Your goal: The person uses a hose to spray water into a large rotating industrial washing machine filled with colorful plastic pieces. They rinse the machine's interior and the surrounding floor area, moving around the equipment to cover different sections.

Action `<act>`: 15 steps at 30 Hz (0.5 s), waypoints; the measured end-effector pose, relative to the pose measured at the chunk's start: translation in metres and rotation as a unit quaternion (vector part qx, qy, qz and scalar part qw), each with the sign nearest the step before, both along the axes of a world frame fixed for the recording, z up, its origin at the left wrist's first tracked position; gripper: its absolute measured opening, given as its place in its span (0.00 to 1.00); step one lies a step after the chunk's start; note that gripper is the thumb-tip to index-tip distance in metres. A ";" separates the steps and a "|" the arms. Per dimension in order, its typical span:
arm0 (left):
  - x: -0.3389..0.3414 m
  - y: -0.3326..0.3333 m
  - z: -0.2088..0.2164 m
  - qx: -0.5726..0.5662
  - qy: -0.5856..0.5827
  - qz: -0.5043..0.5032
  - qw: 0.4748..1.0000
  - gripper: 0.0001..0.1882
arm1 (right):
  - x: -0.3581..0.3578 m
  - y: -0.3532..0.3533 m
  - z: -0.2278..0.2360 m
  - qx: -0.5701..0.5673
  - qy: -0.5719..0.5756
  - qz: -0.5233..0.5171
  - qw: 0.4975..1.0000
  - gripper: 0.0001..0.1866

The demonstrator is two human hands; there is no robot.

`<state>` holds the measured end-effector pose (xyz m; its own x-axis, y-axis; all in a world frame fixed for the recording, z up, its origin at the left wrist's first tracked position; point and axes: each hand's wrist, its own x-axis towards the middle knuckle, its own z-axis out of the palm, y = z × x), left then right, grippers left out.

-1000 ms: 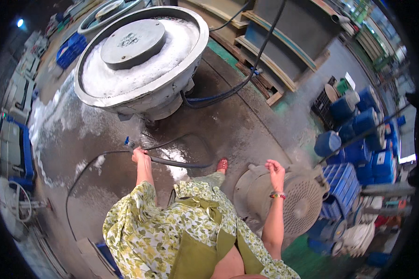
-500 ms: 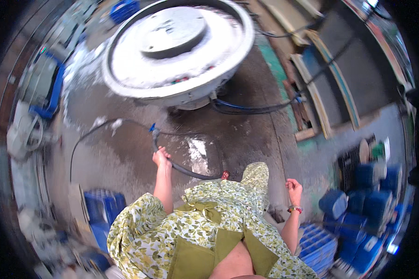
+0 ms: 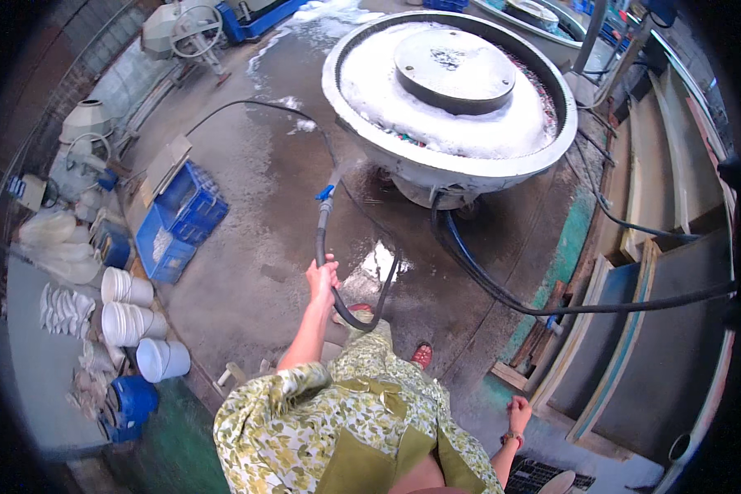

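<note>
Raised since earlier, the left hand [image 3: 323,277] stays clamped on the black hose [image 3: 321,239], its nozzle spraying ahead toward the round tub [image 3: 449,169]; the right hand [image 3: 519,408] hangs loosely curled, holding nothing.

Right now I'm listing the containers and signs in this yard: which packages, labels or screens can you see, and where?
Blue crates: left of the hose, stacked, boxy, open-topped.
White buckets: lower left, nested in stacks lying on their sides.
White sacks: far left, bulging, heaped.
Dark crate: bottom edge by the right hand, slatted.
Labels, signs, screens: none that I can make out.
</note>
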<state>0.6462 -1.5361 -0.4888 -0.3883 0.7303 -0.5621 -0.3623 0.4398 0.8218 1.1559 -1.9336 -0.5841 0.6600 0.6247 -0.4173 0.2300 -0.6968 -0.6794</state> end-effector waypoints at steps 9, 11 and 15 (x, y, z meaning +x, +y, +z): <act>0.034 -0.052 0.039 0.105 0.074 0.096 0.987 0.12 | 0.002 0.005 -0.070 -0.142 0.112 0.260 0.948 0.08; 0.032 -0.056 0.047 0.101 0.066 0.100 0.988 0.12 | 0.009 0.041 -0.081 -0.103 0.125 0.281 0.946 0.08; 0.031 -0.050 0.056 0.116 0.054 0.111 0.986 0.12 | 0.004 0.114 -0.047 -0.034 0.091 0.287 0.953 0.10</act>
<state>0.6771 -1.5859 -0.4330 -0.6005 0.7249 -0.3375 -0.3341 0.1560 0.9295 1.1599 -1.8195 -0.6310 0.1316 0.8280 -0.5451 0.4696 -0.5364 -0.7013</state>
